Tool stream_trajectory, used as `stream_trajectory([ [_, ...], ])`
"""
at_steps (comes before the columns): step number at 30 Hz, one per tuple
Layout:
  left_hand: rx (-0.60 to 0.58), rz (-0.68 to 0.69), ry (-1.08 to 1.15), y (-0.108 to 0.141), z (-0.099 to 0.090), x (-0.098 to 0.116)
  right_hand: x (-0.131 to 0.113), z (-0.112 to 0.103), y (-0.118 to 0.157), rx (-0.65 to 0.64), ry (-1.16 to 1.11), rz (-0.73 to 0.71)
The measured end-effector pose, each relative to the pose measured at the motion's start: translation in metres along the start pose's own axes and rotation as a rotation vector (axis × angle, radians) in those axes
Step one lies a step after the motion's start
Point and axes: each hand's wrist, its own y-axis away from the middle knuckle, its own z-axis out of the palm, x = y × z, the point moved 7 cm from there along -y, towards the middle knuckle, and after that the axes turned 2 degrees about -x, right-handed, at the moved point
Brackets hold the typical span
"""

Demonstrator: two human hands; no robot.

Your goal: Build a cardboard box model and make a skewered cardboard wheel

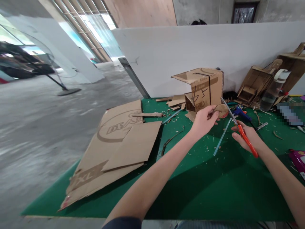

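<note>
My left hand (205,120) pinches a small rounded piece of cardboard (222,110) over the green table. In my right hand (247,137) is a pair of scissors (243,135) with red handles, its blades pointing up and left at the right edge of the piece. Whether the blades are touching the cardboard I cannot tell. Just behind my left hand stands a cardboard box (202,87) with an open flap and black marks. A pale blue glue stick (222,137) lies between my hands, and a blue glue gun (241,113) rests behind the scissors.
Large flat cardboard sheets (128,143) cover the left of the green table (214,190). Cardboard scraps (176,100) lie near a white partition (166,60). To the right are a water bottle (273,92), cardboard structures (254,84), a utility knife (262,126) and a purple object (297,160).
</note>
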Motion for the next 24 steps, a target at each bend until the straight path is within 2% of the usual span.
stream_trajectory([
  [8,-0.050,-0.019,0.055,0.002,0.006,0.001,-0.010,-0.003,0.001,0.026,0.092,-0.028],
  [15,-0.038,-0.020,0.084,0.001,0.006,-0.001,-0.005,-0.002,-0.001,0.067,0.268,0.010],
  [20,-0.060,-0.027,0.083,0.002,0.009,-0.002,-0.005,-0.005,0.002,0.161,0.384,0.042],
  [24,-0.060,-0.029,0.025,0.002,0.008,-0.003,-0.001,-0.009,0.002,0.205,0.342,0.038],
])
